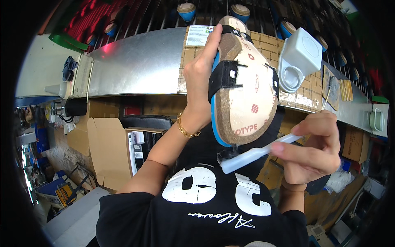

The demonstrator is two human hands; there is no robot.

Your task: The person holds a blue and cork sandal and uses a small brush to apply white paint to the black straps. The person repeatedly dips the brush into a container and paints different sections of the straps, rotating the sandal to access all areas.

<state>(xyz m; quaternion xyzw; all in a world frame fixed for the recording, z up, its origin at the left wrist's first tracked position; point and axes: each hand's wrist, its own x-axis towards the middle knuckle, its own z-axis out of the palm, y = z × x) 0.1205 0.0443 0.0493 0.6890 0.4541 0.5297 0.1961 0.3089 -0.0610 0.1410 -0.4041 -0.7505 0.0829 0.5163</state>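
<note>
Behind both hands ran a metal workbench (140, 61) patched with cardboard, and a white tub (299, 57) with its lid flipped open stood just beyond the right hand's knuckles. Well below the left wrist sat an open cardboard box (111, 152).

From the head camera, the left hand (201, 82) was closed around the edge of an upturned shoe on its blue form (245, 86), thumb and fingers gripping its left side, the sole facing the person. The right hand (308, 148) pinched a white brush (251, 155), with the bristles touching the lower rim of the sole.

Risk, as I judged it: with the shoe held only along one side, pressure from the brush could twist it in the grip; bristles straying off the rim could smear the pale insole or the black straps
</note>
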